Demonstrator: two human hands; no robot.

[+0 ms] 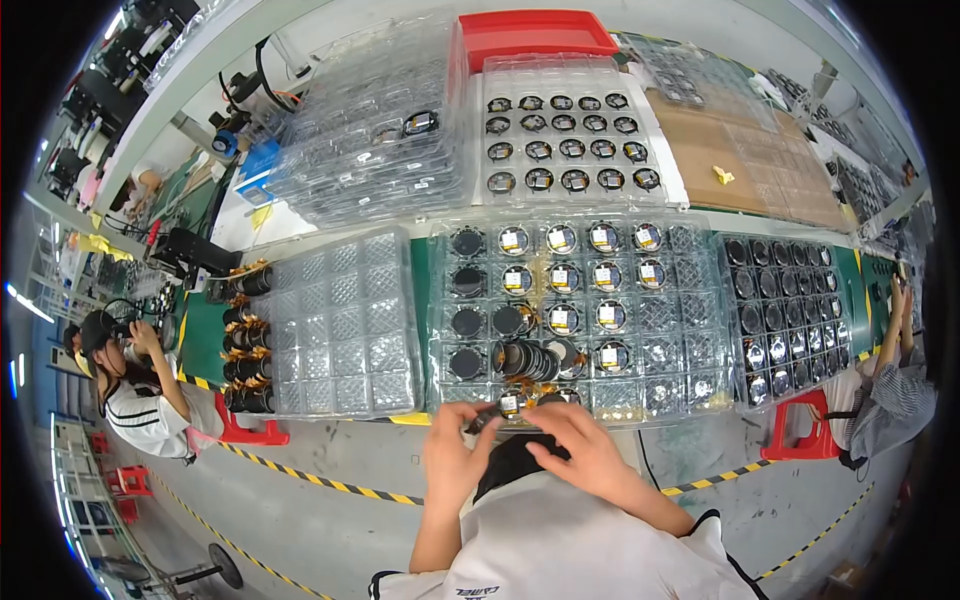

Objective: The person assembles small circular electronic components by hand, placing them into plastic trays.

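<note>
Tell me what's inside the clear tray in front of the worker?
The clear compartment tray holds round black fans, many with yellow-labelled faces, plus empty cells. Both hands cover its near edge.

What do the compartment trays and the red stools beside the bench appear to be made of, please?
The trays look like thin clear moulded plastic: glossy, see-through, with glints on the cell ridges. The red stools look like moulded plastic too, uniformly coloured with a smooth sheen, though painted metal cannot be ruled out.

Grey concrete floor [300, 500] w/ yellow-black hazard tape [330, 484] running 8 to 4 o'clock. Green-topped workbench [205, 335] across centre. Red stools [800, 432] at 4 & 8 o'clock. Shelving [85, 490] at 8.
</note>
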